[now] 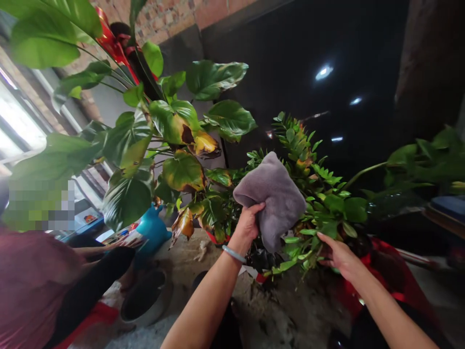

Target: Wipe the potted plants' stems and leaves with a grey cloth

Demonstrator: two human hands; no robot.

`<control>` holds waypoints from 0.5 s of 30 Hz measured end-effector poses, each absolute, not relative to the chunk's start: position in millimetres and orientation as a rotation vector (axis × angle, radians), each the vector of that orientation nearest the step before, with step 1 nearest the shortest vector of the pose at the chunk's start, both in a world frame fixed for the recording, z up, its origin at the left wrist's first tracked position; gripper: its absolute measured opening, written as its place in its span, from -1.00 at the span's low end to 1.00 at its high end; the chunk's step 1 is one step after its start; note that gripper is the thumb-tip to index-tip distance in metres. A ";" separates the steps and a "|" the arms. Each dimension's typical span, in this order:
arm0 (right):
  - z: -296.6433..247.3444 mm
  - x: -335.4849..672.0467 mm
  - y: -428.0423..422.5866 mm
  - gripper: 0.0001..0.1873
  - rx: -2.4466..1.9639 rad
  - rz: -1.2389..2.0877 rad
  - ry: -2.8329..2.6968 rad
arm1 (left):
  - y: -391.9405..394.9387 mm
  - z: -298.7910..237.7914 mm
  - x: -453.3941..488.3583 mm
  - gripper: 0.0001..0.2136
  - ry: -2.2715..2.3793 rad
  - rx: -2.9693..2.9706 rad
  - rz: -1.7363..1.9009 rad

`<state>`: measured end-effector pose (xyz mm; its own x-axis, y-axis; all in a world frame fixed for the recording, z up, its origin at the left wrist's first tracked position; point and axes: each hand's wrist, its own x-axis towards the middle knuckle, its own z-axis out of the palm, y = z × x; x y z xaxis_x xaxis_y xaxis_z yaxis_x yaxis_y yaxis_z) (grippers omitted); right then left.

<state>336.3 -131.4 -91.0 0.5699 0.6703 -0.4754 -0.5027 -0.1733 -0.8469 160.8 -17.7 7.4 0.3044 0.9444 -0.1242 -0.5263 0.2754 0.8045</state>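
A soft grey cloth (pixel 276 196) hangs bunched from my left hand (pixel 250 222), whose fingers are closed on its lower edge. The cloth covers part of a low green plant (pixel 308 179) with small glossy leaves. At the right side of that foliage, my right hand (pixel 337 254) is closed around a leafy stem (pixel 310 242); the leaves hide some of its fingertips. A grey bangle (pixel 234 254) circles my left wrist.
On the left rises a tall plant (pixel 178 121) with broad, partly browned leaves. Beside it sits a person in a pink top (pixel 32 281), near a blue object (pixel 152 230) and a grey pot (pixel 143 295). A dark glossy panel (pixel 290 82) stands behind. Red wrapping (pixel 395 276) lies at right.
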 end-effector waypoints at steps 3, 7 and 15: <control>-91.4 337.6 -135.5 -0.87 -1.389 1.046 -0.201 | -28.9 -33.9 174.5 -0.67 0.880 0.660 0.945; -92.4 343.3 -143.5 -0.86 -1.436 1.013 -0.220 | -60.1 -76.0 145.8 -0.67 1.075 0.705 0.571; -89.2 343.8 -144.1 -0.87 -1.377 1.040 -0.160 | -35.9 10.4 171.7 -0.58 0.670 0.839 0.916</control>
